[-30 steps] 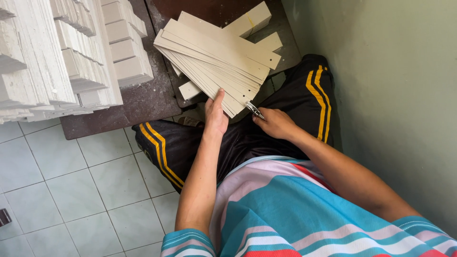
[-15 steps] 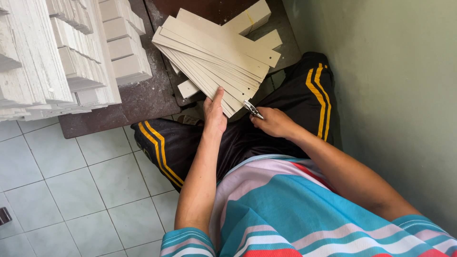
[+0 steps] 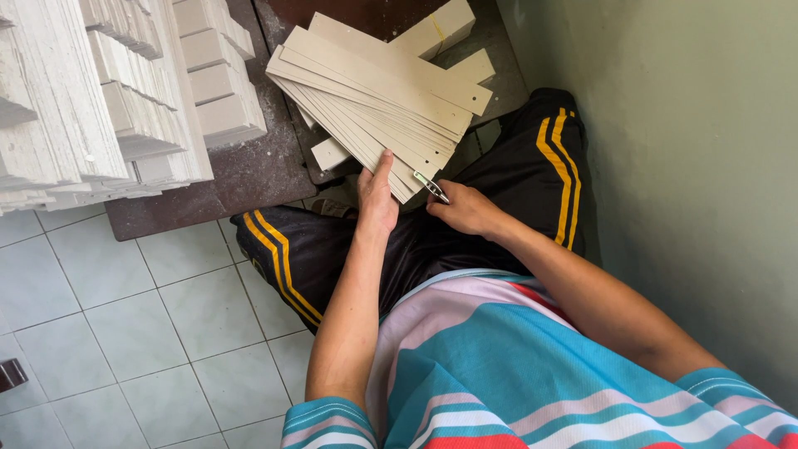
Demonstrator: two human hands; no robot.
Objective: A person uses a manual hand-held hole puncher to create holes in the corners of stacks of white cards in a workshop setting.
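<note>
While wall (image 3: 690, 166) crowds, strips (image 3: 374, 91) fan

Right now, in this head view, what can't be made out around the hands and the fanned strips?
- Small metal tool: its kind is unclear; the right hand covers its handle.
- Fanned cream strips: the count and lower layers are hidden by overlap; the near ends sit under the left hand.
- White stacked pieces: cut off by the top and left edges.
- Dark object at the left edge: mostly out of frame.
</note>
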